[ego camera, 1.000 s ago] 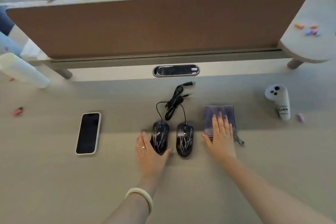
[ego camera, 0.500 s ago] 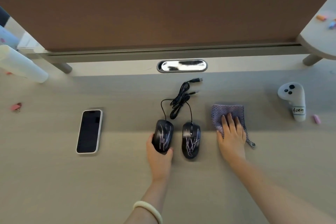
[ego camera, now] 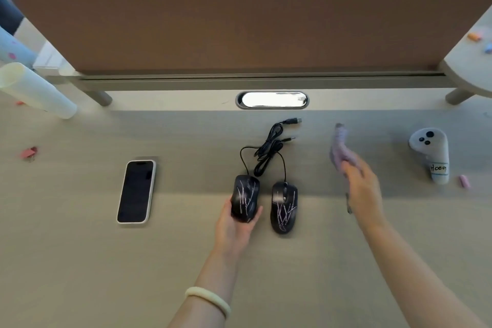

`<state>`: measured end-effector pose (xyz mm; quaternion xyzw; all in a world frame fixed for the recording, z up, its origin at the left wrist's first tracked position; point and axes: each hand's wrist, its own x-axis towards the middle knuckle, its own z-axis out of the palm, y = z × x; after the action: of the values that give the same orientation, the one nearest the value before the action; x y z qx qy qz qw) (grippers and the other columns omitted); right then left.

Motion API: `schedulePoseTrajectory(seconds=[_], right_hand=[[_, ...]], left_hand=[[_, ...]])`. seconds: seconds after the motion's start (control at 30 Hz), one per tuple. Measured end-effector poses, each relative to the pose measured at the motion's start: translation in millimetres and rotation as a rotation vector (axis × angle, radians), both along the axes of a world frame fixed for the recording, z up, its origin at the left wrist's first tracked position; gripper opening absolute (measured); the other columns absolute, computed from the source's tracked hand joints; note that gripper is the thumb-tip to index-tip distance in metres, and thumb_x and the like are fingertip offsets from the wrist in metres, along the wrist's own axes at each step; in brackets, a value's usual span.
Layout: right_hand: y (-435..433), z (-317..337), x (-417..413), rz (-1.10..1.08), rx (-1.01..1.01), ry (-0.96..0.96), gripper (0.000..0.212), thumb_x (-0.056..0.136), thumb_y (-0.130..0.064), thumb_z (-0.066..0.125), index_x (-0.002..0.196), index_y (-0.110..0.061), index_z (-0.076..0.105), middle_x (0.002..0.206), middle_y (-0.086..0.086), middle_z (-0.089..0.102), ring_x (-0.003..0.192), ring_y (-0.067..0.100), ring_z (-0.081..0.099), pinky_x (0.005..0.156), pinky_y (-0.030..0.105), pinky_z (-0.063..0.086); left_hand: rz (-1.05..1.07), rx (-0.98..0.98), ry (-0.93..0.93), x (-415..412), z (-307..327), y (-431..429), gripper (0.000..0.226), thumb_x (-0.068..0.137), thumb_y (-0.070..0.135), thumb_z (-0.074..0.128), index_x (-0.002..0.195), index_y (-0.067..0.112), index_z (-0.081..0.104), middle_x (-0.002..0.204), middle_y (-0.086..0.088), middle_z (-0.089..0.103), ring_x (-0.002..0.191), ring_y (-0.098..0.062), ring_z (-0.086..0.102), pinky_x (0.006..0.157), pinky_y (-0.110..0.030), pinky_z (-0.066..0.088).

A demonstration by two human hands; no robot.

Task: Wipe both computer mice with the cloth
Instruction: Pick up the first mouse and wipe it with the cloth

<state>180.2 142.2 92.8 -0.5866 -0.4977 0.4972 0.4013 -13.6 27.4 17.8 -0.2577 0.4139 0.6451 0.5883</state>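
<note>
I see my left hand (ego camera: 234,226) wrapped around the back of the left black computer mouse with pale scratchy lines (ego camera: 245,198), fingers and thumb gripping its sides on the beige wooden desk (ego camera: 80,261). The second black mouse (ego camera: 283,206) lies just beside it, untouched. My right hand (ego camera: 363,189) holds the bunched-up purple cloth (ego camera: 339,149), fingers closed on it, right of both mice. It looks blurry.

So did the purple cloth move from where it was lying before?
Yes. The cloth was lying flat beside the right mouse; now the right hand has bunched it up and lifted it off the desk.
</note>
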Motion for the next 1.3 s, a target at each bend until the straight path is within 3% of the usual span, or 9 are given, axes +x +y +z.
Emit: schedulePoseTrajectory(seconds=[0.1,0.2,0.37,0.53,0.63,0.73,0.93,1.2,1.3], right_hand=[[-44.4,0.0,-53.6,0.382,0.167,-0.094,0.052,0.09,-0.003,0.046,0.132,-0.032,0.039,0.135,-0.014,0.045,0.117,-0.012,0.042,0.098,0.01,0.033],[-87.9,-41.4,-91.3,0.778,0.303,-0.393,0.054,0.085,-0.026,0.033,0.139,-0.026,0.027,0.151,-0.004,0.016,0.14,0.008,0.004,0.115,0.043,0.011],[-104.6,-56.9,-102.2,0.824,0.272,-0.451,0.053,0.086,-0.034,0.03,0.139,-0.03,0.028,0.152,-0.016,0.003,0.139,0.011,-0.017,0.115,0.047,-0.004],[-93.3,-55.0,-115.1,0.775,0.277,-0.475,0.051,0.087,-0.04,0.03,0.137,-0.031,0.035,0.154,-0.009,0.009,0.141,0.02,-0.013,0.114,0.044,-0.004],[-60.1,-52.9,-131.8,0.688,0.16,-0.451,0.047,0.089,-0.04,0.032,0.131,-0.023,0.045,0.152,0.004,0.024,0.141,0.029,0.005,0.114,0.044,0.005],[-41.2,-47.6,-136.1,0.625,-0.003,-0.33,0.037,0.094,-0.024,0.042,0.13,-0.018,0.046,0.151,0.006,0.025,0.14,0.025,0.009,0.111,0.033,0.006],[-117.6,-46.0,-112.8,0.722,0.271,-0.337,0.046,0.091,-0.03,0.035,0.136,-0.035,0.031,0.154,-0.016,0.008,0.141,0.016,-0.014,0.113,0.024,-0.01],[-41.6,-50.1,-132.1,0.589,0.031,-0.278,0.035,0.091,-0.024,0.041,0.124,-0.02,0.053,0.142,0.005,0.04,0.136,0.024,0.024,0.115,0.04,0.016],[-50.4,-44.8,-129.0,0.594,0.012,-0.269,0.036,0.091,-0.018,0.043,0.126,-0.017,0.05,0.147,0.003,0.033,0.139,0.024,0.016,0.115,0.037,0.011]], left_hand=[[-0.057,0.062,-0.063,-1.0,6.1,7.0,0.037,0.088,0.019,0.042,0.119,0.003,0.054,0.116,-0.019,0.062,0.114,-0.033,0.054,0.068,-0.047,0.058],[-0.122,0.193,-0.106,-1.7,12.9,5.6,0.039,0.068,0.022,0.062,0.098,-0.002,0.067,0.094,-0.02,0.073,0.087,-0.031,0.07,0.068,-0.04,0.059],[-0.195,0.244,-0.111,-9.3,14.5,-3.0,0.038,0.076,0.029,0.055,0.095,0.001,0.071,0.098,-0.016,0.073,0.091,-0.028,0.07,0.08,-0.038,0.056],[-0.214,0.276,-0.21,-15.5,17.4,0.1,0.06,0.054,0.017,0.084,0.107,-0.002,0.065,0.116,-0.013,0.067,0.116,-0.023,0.057,0.107,-0.029,0.036],[-0.187,0.263,-0.166,-15.8,15.9,1.3,0.03,0.075,0.018,0.061,0.1,0.004,0.07,0.105,-0.012,0.072,0.1,-0.022,0.066,0.089,-0.032,0.053],[-0.187,0.193,-0.111,-15.1,19.2,3.3,0.041,0.089,0.021,0.035,0.092,0.006,0.072,0.096,-0.015,0.074,0.088,-0.025,0.07,0.072,-0.036,0.057],[-0.233,0.162,-0.147,-21.3,19.7,4.3,0.036,0.078,0.027,0.052,0.087,-0.001,0.072,0.087,-0.015,0.074,0.079,-0.023,0.072,0.067,-0.031,0.059],[-0.163,0.195,-0.171,-14.1,19.9,4.9,0.04,0.092,0.019,0.03,0.113,0.002,0.06,0.108,-0.019,0.069,0.097,-0.028,0.067,0.083,-0.041,0.054],[-0.151,0.252,-0.213,-17.2,31.1,8.3,0.031,0.081,0.012,0.057,0.107,-0.002,0.063,0.104,-0.022,0.07,0.093,-0.03,0.069,0.077,-0.04,0.057]])
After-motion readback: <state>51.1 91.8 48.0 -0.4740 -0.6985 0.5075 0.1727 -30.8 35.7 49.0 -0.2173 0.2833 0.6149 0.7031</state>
